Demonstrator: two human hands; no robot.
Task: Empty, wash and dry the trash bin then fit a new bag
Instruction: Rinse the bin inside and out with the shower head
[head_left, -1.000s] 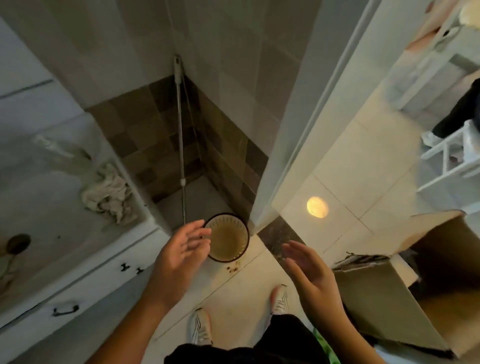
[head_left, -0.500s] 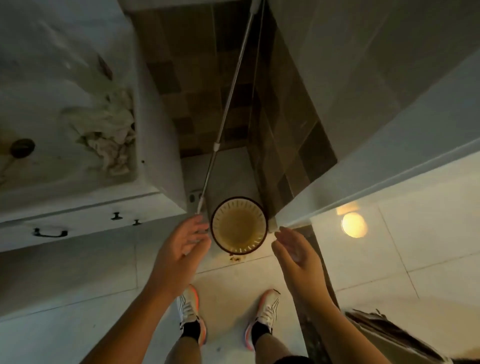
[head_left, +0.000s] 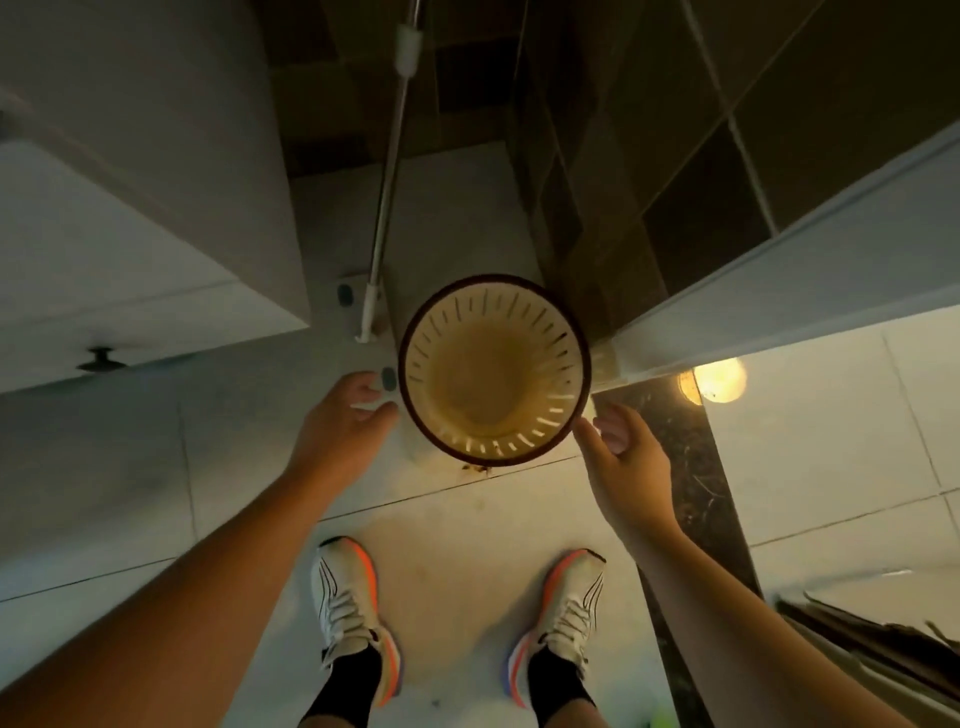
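A round cream trash bin with a dark brown rim and slotted walls stands upright on the tiled floor, seen from straight above. It holds no bag and its bottom looks stained. My left hand is just left of the rim, fingers relaxed, a small gap between them and the bin. My right hand is at the rim's lower right, fingers extended, fingertips at or almost touching the rim. Neither hand holds anything.
A mop pole leans in the tiled corner just left of the bin. A white cabinet with a dark knob fills the left. A white door frame runs right of the bin. My two shoes stand below it. Small debris lies by the bin's base.
I have leaned lower over the bin, so it looks larger. Both hands have come down to either side of its rim, closer than before.
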